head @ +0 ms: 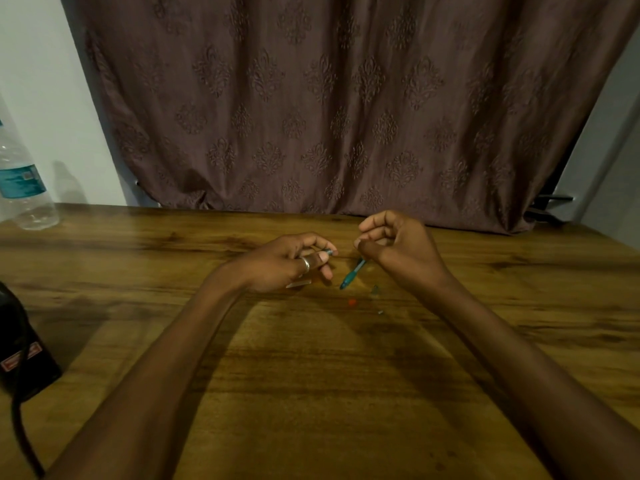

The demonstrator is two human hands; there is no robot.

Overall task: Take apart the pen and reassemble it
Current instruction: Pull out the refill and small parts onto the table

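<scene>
Pen's apart. Slim teal-tipped pen piece (327,251) is pinched in left hand (284,263), which wears a silver ring. Teal plastic pen section (351,274) sits slanted on brown wooden table (311,375), btwn the hands, just below right hand (398,244). Right fingers curled, thumb to forefinger; can't tell if holding anything. Hands apart. Small red bit (352,302) & tiny grey bit (375,289) lie nearby. Clear plastic bottle (24,188) far left; brown patterned curtain (346,98) behind.

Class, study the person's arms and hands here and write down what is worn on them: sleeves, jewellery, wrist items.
The left arm and right arm are bare, with no sleeve, watch or bracelet in view. The left hand wears one silver-coloured ring; the right hand shows no ring.
</scene>
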